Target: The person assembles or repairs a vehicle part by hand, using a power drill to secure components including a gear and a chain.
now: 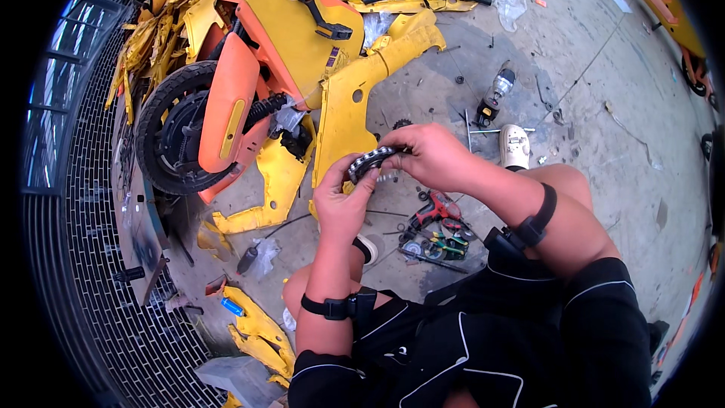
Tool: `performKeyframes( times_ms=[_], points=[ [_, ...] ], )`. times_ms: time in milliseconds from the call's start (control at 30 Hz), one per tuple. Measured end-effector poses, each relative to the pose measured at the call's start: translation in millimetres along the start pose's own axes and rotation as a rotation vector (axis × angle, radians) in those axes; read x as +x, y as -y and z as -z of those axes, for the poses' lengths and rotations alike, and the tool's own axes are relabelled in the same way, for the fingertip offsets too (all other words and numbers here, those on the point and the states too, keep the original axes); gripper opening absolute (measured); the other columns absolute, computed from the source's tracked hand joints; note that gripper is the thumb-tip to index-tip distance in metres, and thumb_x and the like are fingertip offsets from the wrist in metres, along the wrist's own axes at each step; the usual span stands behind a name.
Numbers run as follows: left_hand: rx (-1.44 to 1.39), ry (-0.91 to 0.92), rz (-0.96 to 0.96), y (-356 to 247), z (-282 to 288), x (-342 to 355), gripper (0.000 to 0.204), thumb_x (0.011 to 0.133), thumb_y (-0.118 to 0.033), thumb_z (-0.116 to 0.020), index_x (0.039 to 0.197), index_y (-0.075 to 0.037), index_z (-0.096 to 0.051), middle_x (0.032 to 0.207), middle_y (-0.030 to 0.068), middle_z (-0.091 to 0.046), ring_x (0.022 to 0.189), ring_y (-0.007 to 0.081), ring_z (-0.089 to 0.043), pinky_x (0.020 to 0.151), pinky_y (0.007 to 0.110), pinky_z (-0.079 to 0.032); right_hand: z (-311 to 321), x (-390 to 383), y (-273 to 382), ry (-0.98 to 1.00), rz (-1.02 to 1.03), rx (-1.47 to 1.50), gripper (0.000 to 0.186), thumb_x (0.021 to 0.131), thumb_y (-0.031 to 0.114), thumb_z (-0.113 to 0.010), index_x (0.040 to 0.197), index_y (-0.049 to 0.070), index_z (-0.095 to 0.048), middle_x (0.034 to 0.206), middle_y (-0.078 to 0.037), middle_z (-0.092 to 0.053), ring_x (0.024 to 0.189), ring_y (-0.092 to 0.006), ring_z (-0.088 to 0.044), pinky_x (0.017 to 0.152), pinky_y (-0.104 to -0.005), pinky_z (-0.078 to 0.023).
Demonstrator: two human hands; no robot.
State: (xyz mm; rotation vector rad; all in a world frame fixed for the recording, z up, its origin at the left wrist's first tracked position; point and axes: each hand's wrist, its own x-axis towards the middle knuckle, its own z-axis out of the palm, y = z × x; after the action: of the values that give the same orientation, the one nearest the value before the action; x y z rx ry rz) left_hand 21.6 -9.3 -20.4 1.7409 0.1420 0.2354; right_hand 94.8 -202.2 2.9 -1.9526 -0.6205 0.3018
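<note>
I hold a dark curved ring with a row of silver balls or rollers along it (365, 161) in both hands, at the middle of the view. My left hand (341, 189) is closed on its lower left end, thumb up against it. My right hand (427, 153) pinches its upper right end, fingers partly hidden behind it. Below them lie a red and black power drill (430, 211) and green-handled hand tools (445, 245). A loose yellow body panel (343, 106) lies just beyond my hands.
An orange and yellow scooter (226, 113) stands at upper left, beside piled yellow panels (166, 15). A second power tool (495, 94) and a metal T-bar (476, 131) lie near my right foot. Another scooter (664, 15) is at upper right, a brick surface (83, 272) at left.
</note>
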Motion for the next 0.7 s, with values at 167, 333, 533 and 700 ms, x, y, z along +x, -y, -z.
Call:
performKeyframes(
  times_ms=[167, 333, 533, 700],
  points=[
    [-0.114, -0.004, 0.006, 10, 3, -1, 0.033, 0.085, -0.002, -0.079, 0.115, 0.003, -0.067, 0.102, 0.0054, -0.069, 0.092, 0.0111, -0.063, 0.080, 0.025, -0.052, -17, 2, -8, -0.018, -0.038, 0.277, 0.036, 0.083, 0.015, -0.079, 0.116, 0.005, -0.068, 0.108, -0.014, -0.069, 0.096, -0.0281, -0.069, 0.085, -0.0384, -0.054],
    [0.196, -0.034, -0.121, 10, 11, -1, 0.033, 0.083, -0.002, -0.080, 0.114, 0.000, -0.069, 0.104, 0.0087, -0.070, 0.095, 0.0158, -0.065, 0.084, 0.029, -0.052, -15, 3, -4, -0.034, 0.054, 0.004, 0.033, 0.083, 0.014, -0.076, 0.114, 0.004, -0.068, 0.107, -0.014, -0.067, 0.105, -0.0329, -0.065, 0.090, -0.0415, -0.052],
    [0.360, -0.029, -0.173, 2, 12, -5, 0.036, 0.082, -0.003, -0.080, 0.116, -0.001, -0.068, 0.107, 0.0103, -0.070, 0.101, 0.0175, -0.065, 0.090, 0.030, -0.050, -15, 8, -6, 0.003, 0.198, -0.113, 0.027, 0.081, 0.014, -0.075, 0.106, 0.005, -0.069, 0.101, -0.015, -0.068, 0.103, -0.0370, -0.064, 0.087, -0.0450, -0.052],
    [0.045, -0.093, -0.092, 2, 12, -8, 0.052, 0.082, 0.001, -0.080, 0.128, 0.003, -0.056, 0.110, 0.0127, -0.067, 0.105, 0.0179, -0.063, 0.095, 0.031, -0.049, -16, 10, 2, 0.124, 0.047, -0.139, 0.030, 0.083, 0.016, -0.076, 0.111, 0.005, -0.068, 0.105, -0.014, -0.070, 0.103, -0.0350, -0.065, 0.088, -0.0442, -0.052]
  ],
)
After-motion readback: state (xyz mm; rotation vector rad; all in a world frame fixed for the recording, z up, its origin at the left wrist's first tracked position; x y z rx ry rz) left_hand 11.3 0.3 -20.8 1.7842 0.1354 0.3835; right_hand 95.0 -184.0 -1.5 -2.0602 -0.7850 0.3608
